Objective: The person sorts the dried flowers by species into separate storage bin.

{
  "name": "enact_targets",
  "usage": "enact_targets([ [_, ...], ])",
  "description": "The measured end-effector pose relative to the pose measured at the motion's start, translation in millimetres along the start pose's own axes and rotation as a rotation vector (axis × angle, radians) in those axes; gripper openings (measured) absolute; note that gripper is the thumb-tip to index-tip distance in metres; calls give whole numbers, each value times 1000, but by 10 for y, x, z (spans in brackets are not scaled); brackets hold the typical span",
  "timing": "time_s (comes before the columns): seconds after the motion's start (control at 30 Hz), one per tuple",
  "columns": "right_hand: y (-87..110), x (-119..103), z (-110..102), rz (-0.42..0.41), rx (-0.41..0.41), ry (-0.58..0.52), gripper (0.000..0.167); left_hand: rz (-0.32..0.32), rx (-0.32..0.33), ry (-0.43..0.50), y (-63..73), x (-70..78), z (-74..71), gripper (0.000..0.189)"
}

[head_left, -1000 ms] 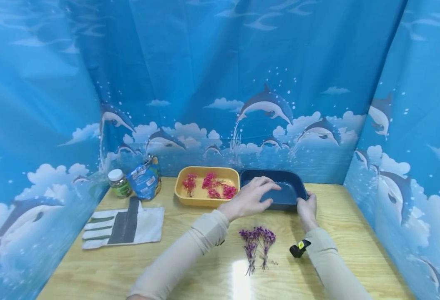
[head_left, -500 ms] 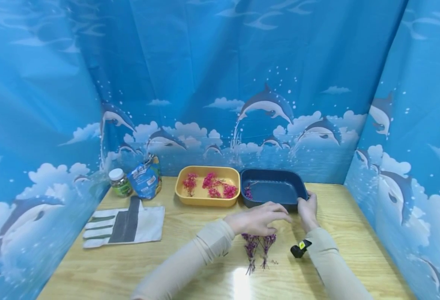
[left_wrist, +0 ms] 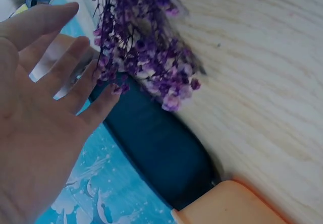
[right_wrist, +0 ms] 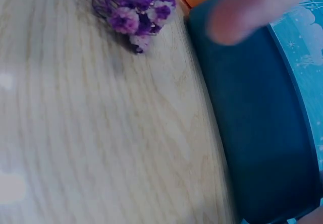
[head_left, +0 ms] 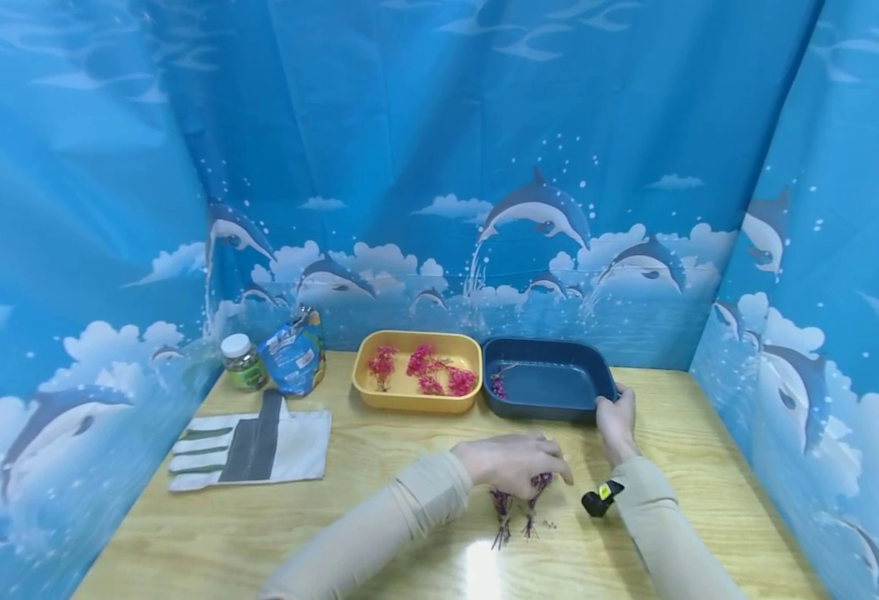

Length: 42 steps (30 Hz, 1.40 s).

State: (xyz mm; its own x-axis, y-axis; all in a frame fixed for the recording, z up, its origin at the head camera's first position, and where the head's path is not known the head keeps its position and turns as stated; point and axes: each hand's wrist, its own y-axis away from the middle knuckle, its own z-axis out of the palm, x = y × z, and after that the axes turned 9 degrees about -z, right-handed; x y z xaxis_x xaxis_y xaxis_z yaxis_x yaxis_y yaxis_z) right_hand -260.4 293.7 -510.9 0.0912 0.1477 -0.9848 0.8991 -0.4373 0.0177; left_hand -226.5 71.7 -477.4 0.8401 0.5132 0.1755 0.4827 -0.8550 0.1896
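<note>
My left hand (head_left: 510,463) hovers over two small bunches of dried purple flowers (head_left: 501,521), covering their heads in the head view. Its fingers are spread and loosely bent beside the flower heads (left_wrist: 146,52) in the left wrist view, holding nothing. At the right end of the navy blue tray (head_left: 551,412), my right hand (head_left: 616,423) grips the rim, thumb at the front corner. A purple sprig (head_left: 498,383) lies inside that tray at its left end. A blurred finger (right_wrist: 237,19) crosses the top of the right wrist view.
A yellow tray (head_left: 417,403) holding several pink flower sprigs stands against the navy tray's left side. Farther left are a white-capped jar (head_left: 244,367), a blue pouch (head_left: 292,360) and a white-and-grey glove (head_left: 252,450). A dolphin-print curtain (head_left: 409,167) encloses the table.
My left hand has drawn back from over the navy tray to the purple bunches on the table, uncovering a purple sprig in the tray. My right hand stays at the tray's right end.
</note>
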Motion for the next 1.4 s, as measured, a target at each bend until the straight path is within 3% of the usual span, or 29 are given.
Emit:
enact_targets([
  [0.27, 0, -10, 3, -4, 7, -3, 63, -40, -24, -43, 16, 4, 131, 63],
  [0.53, 8, -31, 2, 1, 0, 4, 63, -108, 3, -88, 0, 21, 196, 54],
  [0.73, 9, -30, 6, -4, 3, -2, 62, -115, 33, -127, -26, -3, 216, 42],
  [1.03, 24, -24, -2, -6, 4, 13, 62, -98, 231, 6, -80, -108, 221, 45],
  [1.4, 18, -7, -4, -9, 2, 37, 62, -141, 503, 60, -78, -120, 132, 45],
])
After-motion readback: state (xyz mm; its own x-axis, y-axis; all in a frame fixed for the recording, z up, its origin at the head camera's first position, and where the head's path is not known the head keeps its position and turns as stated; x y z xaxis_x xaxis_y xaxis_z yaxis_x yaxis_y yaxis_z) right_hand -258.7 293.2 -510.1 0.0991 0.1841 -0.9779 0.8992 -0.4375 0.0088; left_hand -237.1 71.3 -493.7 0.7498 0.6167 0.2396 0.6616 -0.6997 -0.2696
